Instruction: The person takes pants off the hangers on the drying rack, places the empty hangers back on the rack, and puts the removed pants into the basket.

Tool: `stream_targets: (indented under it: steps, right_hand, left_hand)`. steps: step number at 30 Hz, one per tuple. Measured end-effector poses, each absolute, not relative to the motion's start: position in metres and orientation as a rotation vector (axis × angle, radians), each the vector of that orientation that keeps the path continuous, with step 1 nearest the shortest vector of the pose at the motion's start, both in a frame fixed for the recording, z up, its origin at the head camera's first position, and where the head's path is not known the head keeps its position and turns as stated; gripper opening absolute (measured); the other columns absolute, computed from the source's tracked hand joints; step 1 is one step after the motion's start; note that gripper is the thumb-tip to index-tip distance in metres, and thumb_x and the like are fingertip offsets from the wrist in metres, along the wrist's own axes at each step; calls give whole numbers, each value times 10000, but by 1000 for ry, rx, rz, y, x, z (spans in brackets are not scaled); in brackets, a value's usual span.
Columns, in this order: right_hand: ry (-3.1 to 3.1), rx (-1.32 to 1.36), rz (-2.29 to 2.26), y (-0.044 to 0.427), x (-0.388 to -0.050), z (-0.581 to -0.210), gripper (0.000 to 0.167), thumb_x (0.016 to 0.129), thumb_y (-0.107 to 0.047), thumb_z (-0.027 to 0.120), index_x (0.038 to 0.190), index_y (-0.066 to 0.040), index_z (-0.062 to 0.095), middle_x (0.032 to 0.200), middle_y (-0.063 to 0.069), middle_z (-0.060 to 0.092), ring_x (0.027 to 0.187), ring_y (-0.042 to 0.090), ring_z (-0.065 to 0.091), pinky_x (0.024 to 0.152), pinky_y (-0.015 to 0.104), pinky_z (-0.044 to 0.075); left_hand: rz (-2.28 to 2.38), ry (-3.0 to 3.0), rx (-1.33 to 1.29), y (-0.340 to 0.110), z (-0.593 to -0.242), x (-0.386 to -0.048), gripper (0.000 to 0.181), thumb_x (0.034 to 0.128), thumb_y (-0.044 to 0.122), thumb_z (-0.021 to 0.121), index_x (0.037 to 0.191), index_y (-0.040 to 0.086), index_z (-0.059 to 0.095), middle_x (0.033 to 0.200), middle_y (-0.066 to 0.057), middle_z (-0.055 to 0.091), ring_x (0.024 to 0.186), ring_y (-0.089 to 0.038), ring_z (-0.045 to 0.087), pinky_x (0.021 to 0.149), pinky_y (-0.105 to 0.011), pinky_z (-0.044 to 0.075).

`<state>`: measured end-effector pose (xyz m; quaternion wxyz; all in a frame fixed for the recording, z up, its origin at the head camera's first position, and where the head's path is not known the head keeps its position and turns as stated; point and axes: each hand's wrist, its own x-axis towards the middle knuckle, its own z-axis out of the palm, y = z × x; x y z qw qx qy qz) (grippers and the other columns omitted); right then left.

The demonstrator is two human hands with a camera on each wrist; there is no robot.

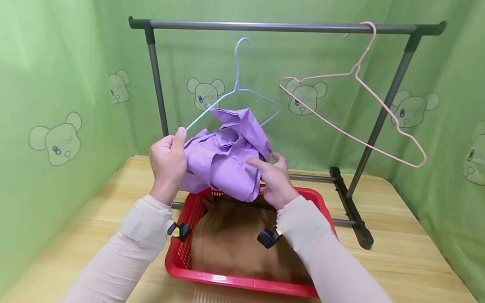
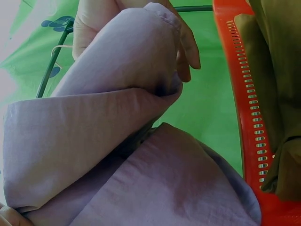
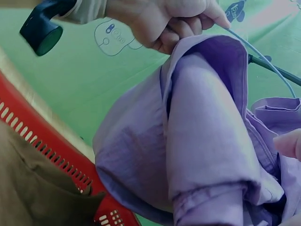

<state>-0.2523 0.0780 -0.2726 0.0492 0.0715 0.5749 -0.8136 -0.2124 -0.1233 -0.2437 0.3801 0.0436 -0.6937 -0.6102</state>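
At twelve o'clock over the red plastic basket (image 1: 239, 282), we judge the purple cloth garment (image 1: 232, 172) soft, light, best edge-held; left hand (image 1: 168, 164) grips it and blue wire hanger (image 1: 237, 76), right hand (image 1: 278, 181) pinches it.

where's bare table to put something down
Bare table: right of the rack's foot, up to the right curtain; also between the left sleeve and left curtain. Crowded: the red basket holds brown cloth; the left hand, right hand, purple cloth and blue hanger fill the middle.

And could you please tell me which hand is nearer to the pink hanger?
The right hand: it holds the purple garment, below and left of the pink hanger. The left hand is farther left, gripping the blue hanger.
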Motion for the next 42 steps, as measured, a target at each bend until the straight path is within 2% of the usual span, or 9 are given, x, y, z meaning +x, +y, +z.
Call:
stream_targets:
  steps: [6, 11, 13, 21, 26, 30, 37, 42]
  right_hand:
    - [1716, 226, -2495, 71, -254, -270, 974, 796, -107, 773, 1507, -104, 107, 1436, 154, 355, 1151, 255, 494, 946, 402, 443]
    - [1718, 171, -2546, 65, -257, -268, 810, 770, -107, 804, 1398, -33, 297, 1308, 116, 489, 1061, 226, 560, 898, 329, 494]
    - [1748, 175, -2549, 63, -257, -268, 760, 758, -118, 817, 1356, -27, 357, 1276, 101, 504, 1039, 212, 561, 879, 319, 498]
    - [1915, 251, -2433, 58, -256, -263, 740, 712, -270, 864, 1273, 2, 465, 1216, 90, 500, 996, 199, 538, 848, 330, 483]
    - [1926, 280, -2415, 55, -257, -263, 705, 701, -293, 872, 1236, 2, 519, 1179, 78, 526, 984, 191, 543, 836, 326, 478]
    - [1943, 297, -2405, 54, -257, -263, 765, 681, -321, 883, 1255, -5, 487, 1206, 89, 527, 1019, 206, 549, 862, 330, 470]
    - [2003, 366, -2346, 52, -258, -262, 1121, 651, -394, 890, 1438, -27, 181, 1357, 142, 379, 1174, 249, 456, 996, 347, 391]
    - [2077, 387, -2293, 52, -260, -262, 1205, 641, -437, 882, 1489, -64, 110, 1442, 178, 329, 1258, 282, 404, 1055, 367, 336]
  left_hand:
    - [-1555, -1764, 111, -124, -245, -213, 496, 949, 290, 607, 513, 167, 404, 454, 65, 317, 436, -74, 269, 408, -223, 176]
    - [-1557, -1779, 105, -123, -245, -212, 491, 951, 299, 600, 520, 166, 405, 459, 63, 320, 440, -76, 270, 410, -225, 174]
    - [-1549, -1782, 100, -122, -245, -212, 492, 952, 296, 598, 520, 164, 403, 460, 62, 319, 443, -76, 271, 414, -226, 175]
    - [-1513, -1791, 75, -122, -248, -213, 501, 954, 297, 595, 514, 156, 400, 457, 58, 313, 450, -81, 271, 419, -233, 164]
    - [-1511, -1791, 66, -122, -249, -214, 501, 954, 295, 594, 514, 157, 400, 456, 62, 312, 452, -81, 272, 418, -234, 163]
    - [-1515, -1787, 58, -121, -248, -214, 501, 953, 291, 599, 510, 160, 406, 450, 63, 319, 447, -78, 278, 413, -234, 170]
    - [-1509, -1794, 59, -118, -247, -213, 502, 948, 289, 609, 499, 170, 417, 437, 77, 331, 444, -70, 294, 409, -236, 183]
    - [-1497, -1815, 73, -116, -248, -212, 499, 945, 294, 613, 496, 174, 431, 432, 82, 347, 450, -84, 325, 408, -237, 200]
